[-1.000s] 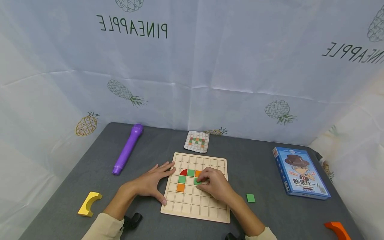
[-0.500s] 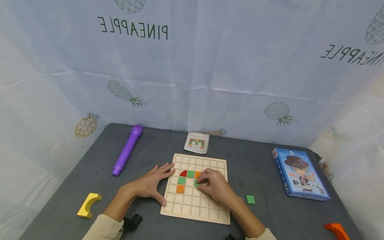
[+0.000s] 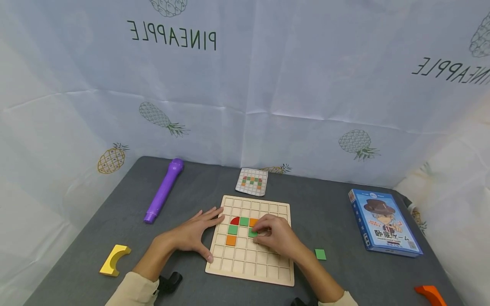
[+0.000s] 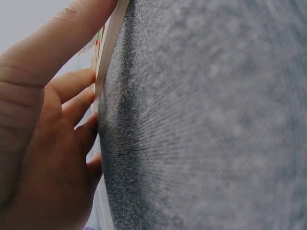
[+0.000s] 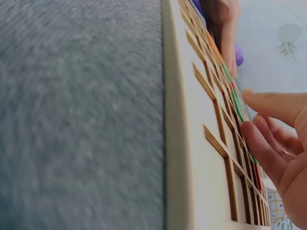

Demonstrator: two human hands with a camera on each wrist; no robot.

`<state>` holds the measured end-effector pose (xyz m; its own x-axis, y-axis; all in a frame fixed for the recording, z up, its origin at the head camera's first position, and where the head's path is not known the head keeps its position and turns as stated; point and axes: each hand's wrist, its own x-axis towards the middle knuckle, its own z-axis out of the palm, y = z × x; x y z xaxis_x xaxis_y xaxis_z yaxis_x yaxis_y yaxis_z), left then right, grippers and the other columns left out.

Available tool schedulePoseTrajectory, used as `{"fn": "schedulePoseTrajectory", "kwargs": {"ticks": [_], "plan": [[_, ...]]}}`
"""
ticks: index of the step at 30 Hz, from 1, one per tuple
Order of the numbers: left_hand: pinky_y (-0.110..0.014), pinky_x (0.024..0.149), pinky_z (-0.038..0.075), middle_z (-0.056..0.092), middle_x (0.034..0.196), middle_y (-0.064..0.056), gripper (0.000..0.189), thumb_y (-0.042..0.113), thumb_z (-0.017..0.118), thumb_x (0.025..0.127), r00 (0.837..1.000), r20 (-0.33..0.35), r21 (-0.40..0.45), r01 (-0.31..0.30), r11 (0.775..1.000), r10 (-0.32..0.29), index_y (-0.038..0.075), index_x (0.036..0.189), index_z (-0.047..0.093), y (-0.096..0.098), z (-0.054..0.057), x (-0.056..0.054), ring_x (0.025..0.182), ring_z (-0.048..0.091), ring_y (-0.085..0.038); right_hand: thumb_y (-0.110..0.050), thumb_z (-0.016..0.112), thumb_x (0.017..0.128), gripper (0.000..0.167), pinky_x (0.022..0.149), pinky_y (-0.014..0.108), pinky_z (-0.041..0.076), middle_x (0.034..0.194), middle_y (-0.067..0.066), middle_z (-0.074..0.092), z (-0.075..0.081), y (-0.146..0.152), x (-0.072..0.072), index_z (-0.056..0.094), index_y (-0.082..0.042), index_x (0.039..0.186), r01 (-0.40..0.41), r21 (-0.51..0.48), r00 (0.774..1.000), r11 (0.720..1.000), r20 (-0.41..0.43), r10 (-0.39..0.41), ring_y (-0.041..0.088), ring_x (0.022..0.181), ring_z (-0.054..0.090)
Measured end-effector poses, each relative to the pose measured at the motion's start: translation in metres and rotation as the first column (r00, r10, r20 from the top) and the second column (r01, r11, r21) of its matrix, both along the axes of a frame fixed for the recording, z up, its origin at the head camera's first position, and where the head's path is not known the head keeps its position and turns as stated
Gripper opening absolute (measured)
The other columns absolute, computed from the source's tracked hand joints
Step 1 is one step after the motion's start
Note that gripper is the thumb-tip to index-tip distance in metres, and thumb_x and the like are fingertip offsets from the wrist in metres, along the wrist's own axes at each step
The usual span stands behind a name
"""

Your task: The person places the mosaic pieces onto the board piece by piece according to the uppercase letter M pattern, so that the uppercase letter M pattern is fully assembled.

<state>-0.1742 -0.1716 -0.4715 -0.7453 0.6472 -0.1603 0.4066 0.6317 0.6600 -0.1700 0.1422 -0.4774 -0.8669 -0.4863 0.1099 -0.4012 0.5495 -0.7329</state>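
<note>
A wooden grid board (image 3: 245, 267) lies on the dark table. On its cells sit a red quarter-round tile (image 3: 235, 221), green square tiles (image 3: 232, 230) and orange ones (image 3: 231, 240). My left hand (image 3: 191, 233) is spread along the board's left edge, with the fingertips at the upper rim and the thumb near the lower corner. Over the board, my right hand (image 3: 277, 238) has its thumb and forefinger at a green square tile (image 3: 252, 233) in its cell, pinching it. Red shows on the board below the fingers in the right wrist view; my hand hides that spot from the head view.
Behind the board lies a pattern card (image 3: 251, 182). A loose green tile (image 3: 320, 254) sits right of my right wrist. Around the table are a purple toy microphone (image 3: 164, 191), a yellow arch block (image 3: 115, 260), a blue game box (image 3: 384, 223) and an orange block (image 3: 430, 294).
My right hand's fingers have shifted slightly on the green tile, and a little more of it shows. The left hand stays in place at the board's edge.
</note>
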Motion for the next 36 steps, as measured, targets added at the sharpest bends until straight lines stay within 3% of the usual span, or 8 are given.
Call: {"fn": "schedulePoseTrajectory", "kwargs": {"ticks": [5, 10, 20, 36], "plan": [[-0.071, 0.125, 0.006, 0.017, 0.173, -0.014, 0.122, 0.045, 0.095, 0.063, 1.000, -0.002, 0.004, 0.005, 1.000, -0.005, 0.005, 0.160, 0.033, 0.000, 0.001, 0.000, 0.160, 0.011, -0.044, -0.017, 0.087, 0.080, 0.022, 0.076, 0.023, 0.057, 0.100, -0.002, 0.074, 0.005, 0.008, -0.001, 0.080, -0.014, 0.101, -0.006, -0.023, 1.000, 1.000, -0.010, 0.006, 0.014, 0.086, 0.066], [-0.072, 0.124, 0.006, 0.017, 0.173, -0.015, 0.121, 0.045, 0.095, 0.063, 1.000, -0.007, 0.013, 0.007, 1.000, -0.007, 0.004, 0.159, 0.033, -0.001, 0.000, 0.000, 0.159, 0.012, -0.045, -0.019, 0.085, 0.083, 0.026, 0.079, 0.023, 0.057, 0.107, -0.003, 0.074, 0.010, 0.017, -0.002, 0.080, -0.014, 0.108, -0.009, 0.010, 1.000, 1.000, -0.017, 0.009, 0.014, 0.094, 0.068], [-0.071, 0.125, 0.005, 0.016, 0.173, -0.014, 0.121, 0.046, 0.094, 0.064, 1.000, 0.007, 0.017, 0.009, 1.000, -0.009, 0.006, 0.160, 0.032, -0.002, -0.001, -0.001, 0.160, 0.011, -0.044, -0.019, 0.083, 0.085, 0.029, 0.067, 0.023, 0.053, 0.113, 0.000, 0.074, 0.013, 0.052, 0.004, 0.078, -0.014, 0.113, -0.061, -0.012, 0.997, 0.998, -0.045, 0.061, 0.022, 0.094, 0.065], [-0.071, 0.125, 0.005, 0.016, 0.173, -0.014, 0.121, 0.045, 0.094, 0.064, 1.000, 0.010, 0.017, 0.009, 1.000, -0.009, 0.006, 0.160, 0.032, -0.001, -0.001, -0.001, 0.160, 0.011, -0.044, -0.033, 0.084, 0.083, 0.044, 0.093, 0.035, 0.058, 0.127, -0.012, 0.070, 0.020, 0.123, 0.023, 0.073, -0.026, 0.125, 0.068, 0.153, 0.991, 0.986, -0.128, -0.048, 0.007, 0.118, 0.060]]}}
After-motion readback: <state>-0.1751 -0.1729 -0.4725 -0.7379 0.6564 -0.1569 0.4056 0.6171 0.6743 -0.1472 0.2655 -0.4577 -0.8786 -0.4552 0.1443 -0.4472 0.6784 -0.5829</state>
